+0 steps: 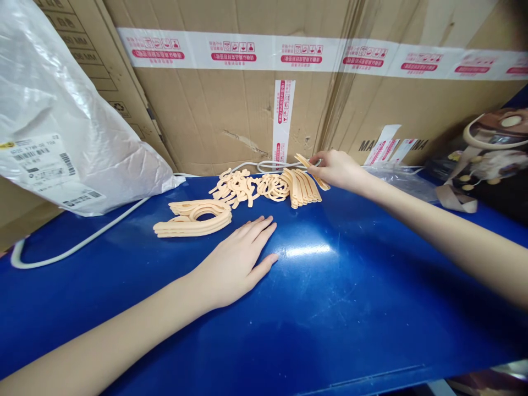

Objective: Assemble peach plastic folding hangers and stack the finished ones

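Observation:
My left hand (241, 258) lies flat on the blue table (330, 324), fingers stretched out, holding nothing. Just beyond its fingertips is a small stack of beige plastic folding hangers (193, 226). At the back, my right hand (336, 169) pinches a long, slightly curved beige plastic hanger arm (317, 175) and lifts its left end. Under and beside it sits a bunch of similar hanger arms (303, 190), side by side. To their left are a pile of beige ring-shaped pieces (273, 187) and a heap of beige hook-shaped pieces (235, 187).
Large cardboard boxes (214, 110) wall off the back. A white plastic mailing bag (74, 121) leans at the left, with a grey cable (82, 250) running below it. Clear plastic wrap (406, 181) and a dark bag with a beige strap (457, 195) lie at the right.

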`<state>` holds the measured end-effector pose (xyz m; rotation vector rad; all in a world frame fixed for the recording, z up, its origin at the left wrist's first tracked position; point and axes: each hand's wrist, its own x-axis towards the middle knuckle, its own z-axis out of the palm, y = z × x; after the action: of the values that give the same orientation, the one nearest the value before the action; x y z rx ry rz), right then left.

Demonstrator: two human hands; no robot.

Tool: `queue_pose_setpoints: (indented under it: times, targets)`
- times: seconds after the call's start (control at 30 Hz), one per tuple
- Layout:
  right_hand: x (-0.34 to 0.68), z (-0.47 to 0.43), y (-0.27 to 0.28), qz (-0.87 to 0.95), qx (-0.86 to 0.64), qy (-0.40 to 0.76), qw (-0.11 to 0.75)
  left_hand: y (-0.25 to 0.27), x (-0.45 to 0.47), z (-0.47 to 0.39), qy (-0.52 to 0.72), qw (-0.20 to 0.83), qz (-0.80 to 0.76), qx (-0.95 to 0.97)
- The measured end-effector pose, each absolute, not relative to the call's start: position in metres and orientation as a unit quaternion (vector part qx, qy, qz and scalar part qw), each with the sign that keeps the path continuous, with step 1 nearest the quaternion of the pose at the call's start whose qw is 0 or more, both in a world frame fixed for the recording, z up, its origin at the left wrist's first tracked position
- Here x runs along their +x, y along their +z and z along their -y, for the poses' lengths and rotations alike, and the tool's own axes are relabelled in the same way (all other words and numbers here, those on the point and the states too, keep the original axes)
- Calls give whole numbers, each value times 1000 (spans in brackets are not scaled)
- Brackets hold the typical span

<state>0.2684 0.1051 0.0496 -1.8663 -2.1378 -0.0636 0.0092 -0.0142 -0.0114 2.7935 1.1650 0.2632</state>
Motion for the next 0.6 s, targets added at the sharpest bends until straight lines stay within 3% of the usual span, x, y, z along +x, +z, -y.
queue_pose_setpoints:
  times: [0.17, 0.33, 0.6]
  targets:
    - [261, -57, 45, 838, -495, 16, 228, -8, 12, 18, 165, 26, -410, 897]
    - [251, -12, 23, 927, -340, -48, 153, -1, 15, 21, 278, -22, -371, 886]
    - [238, 15, 8, 952, -228, -127, 160, 1, 14, 19, 254, 22, -336, 907]
